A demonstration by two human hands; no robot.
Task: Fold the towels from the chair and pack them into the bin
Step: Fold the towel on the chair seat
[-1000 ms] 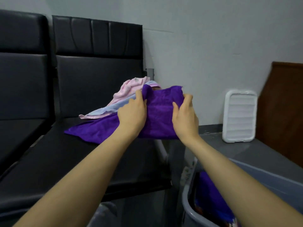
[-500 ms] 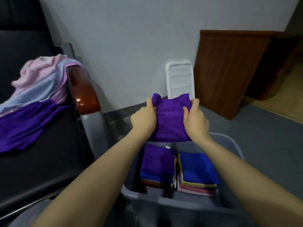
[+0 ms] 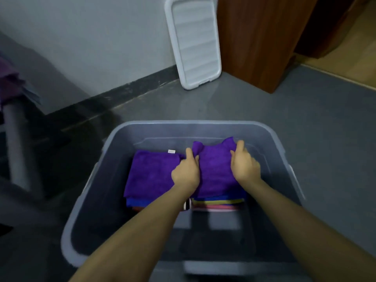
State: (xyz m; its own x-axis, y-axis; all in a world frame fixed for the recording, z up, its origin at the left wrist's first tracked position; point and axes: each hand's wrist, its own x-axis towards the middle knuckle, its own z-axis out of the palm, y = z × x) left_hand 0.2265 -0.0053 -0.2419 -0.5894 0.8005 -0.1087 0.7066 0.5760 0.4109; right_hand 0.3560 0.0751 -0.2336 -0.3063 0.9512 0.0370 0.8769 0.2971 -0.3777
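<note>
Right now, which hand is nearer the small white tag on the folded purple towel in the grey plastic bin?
Left. The left hand lies just right of the white tag; the right hand is farther right.

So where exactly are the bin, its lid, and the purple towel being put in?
bin (image 3: pixel 203 125): head view, far rim.
lid (image 3: pixel 193 41): head view, ribbed middle, leaning on the wall.
purple towel (image 3: pixel 215 169): head view, middle of the cloth between the hands.

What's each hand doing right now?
Left hand: grips the purple towel's left edge.
Right hand: grips its right edge.
</note>
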